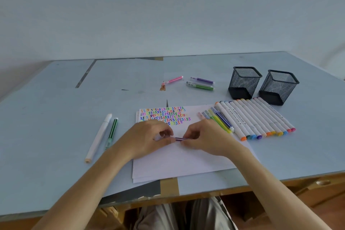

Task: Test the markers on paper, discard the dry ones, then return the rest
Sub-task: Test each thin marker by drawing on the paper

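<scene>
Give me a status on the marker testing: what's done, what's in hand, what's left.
Done: the paper carries rows of coloured squiggles, and a row of markers lies at its right. Two markers lie apart on the left, possibly rejects.

In hand: left hand and right hand both grip a purple striped marker over the paper.

Left: three striped markers lie farther back, perhaps untested; both mesh holders look empty, so nothing is returned.

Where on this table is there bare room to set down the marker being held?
Bare table lies left of the white marker and between the paper and pink marker. Crowded: right of the paper, the marker row below the mesh cups.
</scene>
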